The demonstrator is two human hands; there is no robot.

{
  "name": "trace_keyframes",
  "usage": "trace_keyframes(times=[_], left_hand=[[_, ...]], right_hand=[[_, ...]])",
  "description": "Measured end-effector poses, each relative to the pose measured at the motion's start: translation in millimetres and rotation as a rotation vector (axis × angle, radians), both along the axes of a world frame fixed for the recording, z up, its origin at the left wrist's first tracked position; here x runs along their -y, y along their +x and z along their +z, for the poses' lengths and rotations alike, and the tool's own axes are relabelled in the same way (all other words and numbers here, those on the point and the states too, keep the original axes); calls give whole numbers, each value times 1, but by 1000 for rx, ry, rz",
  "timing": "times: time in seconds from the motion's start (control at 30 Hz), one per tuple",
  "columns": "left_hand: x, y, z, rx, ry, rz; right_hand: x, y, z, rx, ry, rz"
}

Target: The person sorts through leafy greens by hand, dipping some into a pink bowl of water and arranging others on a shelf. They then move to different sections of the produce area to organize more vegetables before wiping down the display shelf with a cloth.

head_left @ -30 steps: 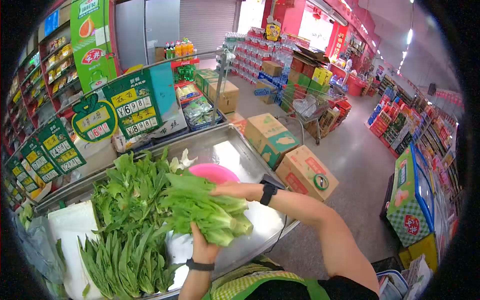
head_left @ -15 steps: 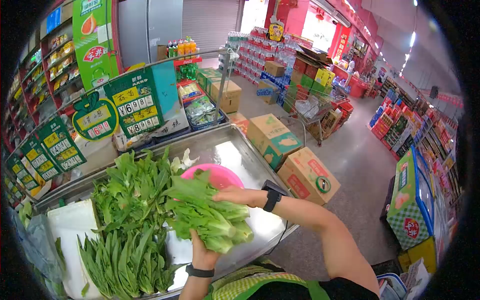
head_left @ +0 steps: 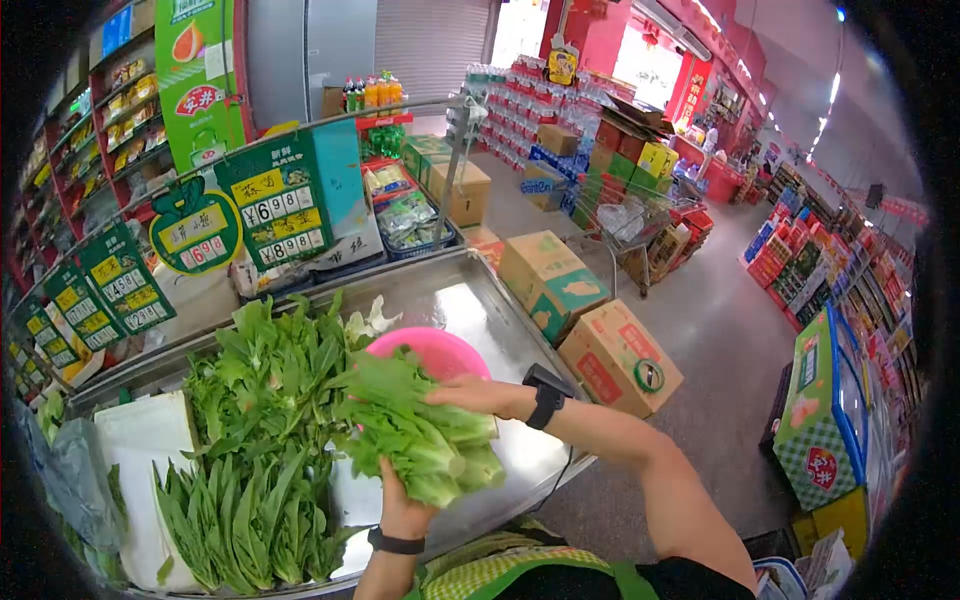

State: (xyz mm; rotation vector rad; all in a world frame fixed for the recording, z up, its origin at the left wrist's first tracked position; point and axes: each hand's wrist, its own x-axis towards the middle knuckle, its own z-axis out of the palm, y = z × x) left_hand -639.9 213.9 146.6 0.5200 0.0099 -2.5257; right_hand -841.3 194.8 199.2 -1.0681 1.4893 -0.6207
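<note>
Between my two hands is a bunch of leafy green lettuce, its pale cut stems pointing right and toward me. My left hand supports it from the near side, partly hidden by leaves. From the right, my right hand lies over the top of the bunch, fingers curved on it. Behind the bunch sits a pink basin, partly covered. More leafy greens are heaped to the left, and long-leaved greens lie in front of them on the metal counter.
A white foam board and a plastic bag are at the left. Green price signs hang along the far edge. Cardboard boxes stand right of the counter, a shopping cart behind them and a freezer far right.
The bunch has tipped slightly toward me in my hands, and more of the pink basin shows. My right hand has shifted a little. The surroundings have moved slightly in view.
</note>
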Motion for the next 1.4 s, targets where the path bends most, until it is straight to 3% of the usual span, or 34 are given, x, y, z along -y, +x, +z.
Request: trace_keyframes(times=[0.2, 0.23, 0.37, 0.43, 0.47, 0.5, 0.53, 0.57, 0.6, 0.63, 0.67, 0.73, 0.87, 1.07, 1.2, 1.33, 1.4], left_hand=[[-4, -1, -7, 24, -16, 62], [-4, 3, 0, -16, 12, 51], [-9, 2, 25, -12, 1, 45], [-13, 4, 20, -21, -138, 47], [-9, 0, 7, -55, -210, 47], [1, -4, -5, -109, -70, 17], [1, -5, -8, -164, -57, 23], [3, -6, -9, -226, -61, 21], [6, -9, -1, -222, -3, 21], [1, -4, 15, -188, -51, 40], [2, -5, 17, -162, -88, 59], [3, -5, 8, -129, -118, 113], [11, 9, 0, -268, 44, 66], [2, 20, -4, -128, -81, 245], [10, 31, -5, -253, 46, 146], [-1, 28, 5, -146, -109, 220], [-1, 27, 2, -147, -107, 186]], right_hand=[[-3, 1, 2, 165, 7, 49], [-8, 8, 10, 144, -28, -35], [1, 5, -2, -66, -27, 72], [5, -19, -34, -41, -539, 406], [-6, 0, 13, -19, -304, 192], [-1, 6, 16, 35, -107, 37], [-6, 10, 26, -15, -192, 77], [-1, 6, 20, 131, -92, 21], [7, -12, 3, 51, -133, 23], [-9, 17, 35, -110, -291, -8], [1, 9, 27, 196, 3, -80], [6, 19, 25, 239, 52, -80], [19, 24, 4, 160, 63, -63], [18, 52, 10, 269, 65, -10], [24, 53, 7, 89, 37, -38], [19, 52, 17, 212, -3, 14], [15, 55, 20, 140, 15, -36]])
